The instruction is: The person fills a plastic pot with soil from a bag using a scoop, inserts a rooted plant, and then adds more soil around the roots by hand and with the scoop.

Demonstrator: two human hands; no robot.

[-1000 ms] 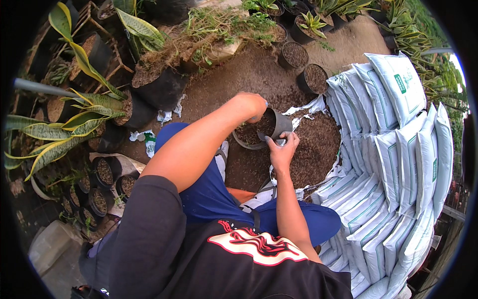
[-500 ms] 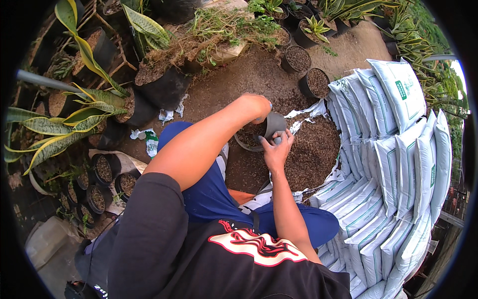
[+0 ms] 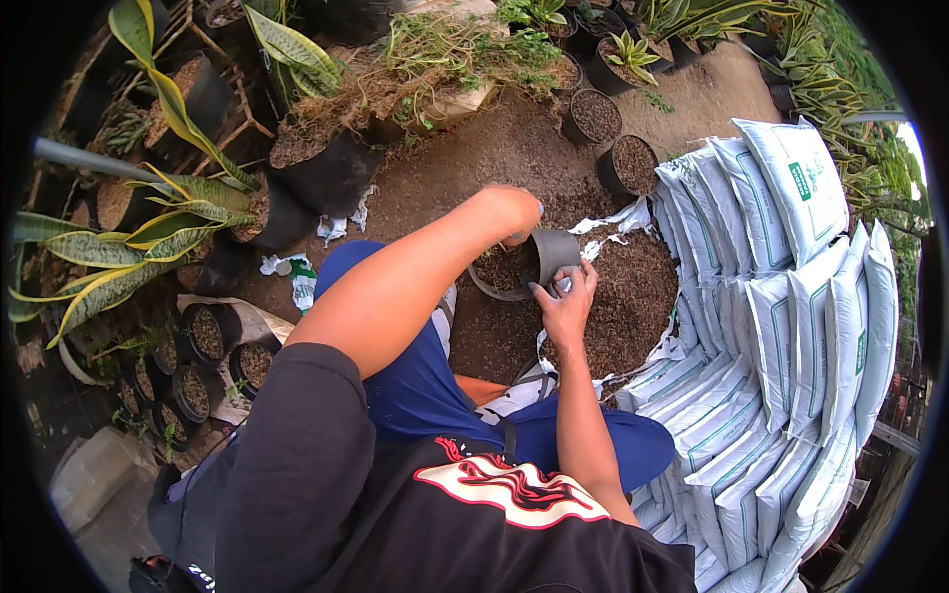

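Note:
A dark grey plant pot (image 3: 556,253) lies tilted above the soil in front of me, its mouth turned toward the left and some dark soil inside. My right hand (image 3: 568,304) grips the outer wall from the near right side, thumb and fingers bent against it. A small pale grey patch shows between those fingers; I cannot make out what it is. My left hand (image 3: 512,211) is bent down at the pot's far left rim, its fingers mostly hidden. Beside the pot, a heap of loose brown potting mix (image 3: 625,311) spreads over a torn white sack (image 3: 668,346).
White filled sacks (image 3: 781,326) are stacked high at the right. Two soil-filled black pots (image 3: 627,166) stand beyond the heap. Pulled-up weeds (image 3: 435,69) lie at the back. Potted snake plants (image 3: 119,252) crowd the left, with several small black pots (image 3: 206,334) below them.
My right hand and the pot have moved slightly right, and more of the pot's outer wall shows. My left hand stays nearly in place at the rim.

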